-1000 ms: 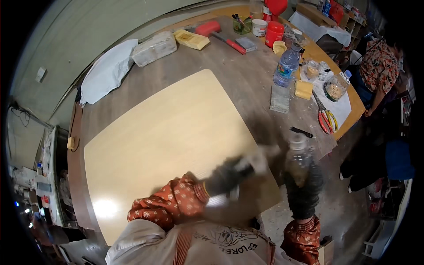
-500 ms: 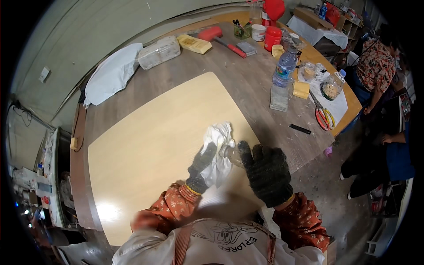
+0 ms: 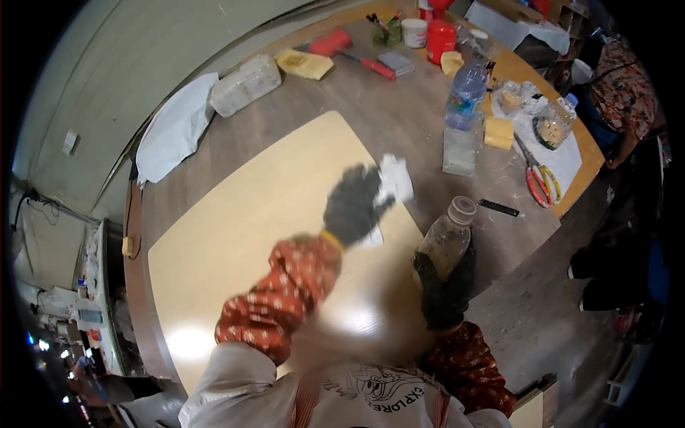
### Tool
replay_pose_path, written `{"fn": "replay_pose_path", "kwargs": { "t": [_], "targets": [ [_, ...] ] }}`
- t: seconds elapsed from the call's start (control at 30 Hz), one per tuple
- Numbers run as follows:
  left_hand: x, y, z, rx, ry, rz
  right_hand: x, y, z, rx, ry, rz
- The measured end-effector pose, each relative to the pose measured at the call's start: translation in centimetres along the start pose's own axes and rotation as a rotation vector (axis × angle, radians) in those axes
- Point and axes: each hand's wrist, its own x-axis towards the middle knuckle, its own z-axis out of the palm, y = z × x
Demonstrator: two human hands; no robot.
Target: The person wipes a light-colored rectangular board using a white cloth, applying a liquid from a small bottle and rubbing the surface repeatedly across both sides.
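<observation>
A pale cream board (image 3: 242,214) with curved edges lies on the table. Over its right part, my gloved left hand (image 3: 353,203) is closed on a crumpled white cloth (image 3: 396,178), pressing it against the surface; the hand is slightly blurred. Part of the cloth sticks out past the board's right edge. My right hand (image 3: 446,289), in a dark knitted glove, grips a clear plastic bottle (image 3: 447,242) near its lower end. That bottle stands tilted, whitish cap upward, beside the board's right edge. What is inside it I cannot make out.
A water bottle (image 3: 467,93), grey block (image 3: 459,151), yellow sponge (image 3: 498,133), scissors (image 3: 539,178) and black strip (image 3: 499,207) lie to the right. A red-headed mallet (image 3: 330,43), wrapped block (image 3: 246,85) and white sheet (image 3: 177,128) line the far side. Another person (image 3: 621,93) is at right.
My left hand has moved forward and right with the white cloth. The bottle, earlier beside the cloth with its cap toward it, is now off to the right, cap upward, in my right hand.
</observation>
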Motion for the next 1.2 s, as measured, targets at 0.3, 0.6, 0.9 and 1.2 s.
{"fn": "replay_pose_path", "kwargs": {
  "t": [0.3,0.6,0.9,1.2],
  "targets": [
    [11.1,-13.6,2.9,0.142,-0.145,-0.444,-0.3,-0.5,0.3,-0.089,-0.044,-0.077],
    [-3.1,6.2,-1.8,-0.086,-0.153,0.231,0.1,-0.3,-0.7,0.092,0.192,-0.008],
    [6.5,-5.8,0.9,-0.108,-0.131,-0.162,-2.1,-1.1,-6.9,-0.054,0.258,0.041],
    [-0.2,5.0,0.0,-0.020,0.039,0.244,-4.6,0.5,-12.7,-0.330,0.433,0.139]
  ]
}}
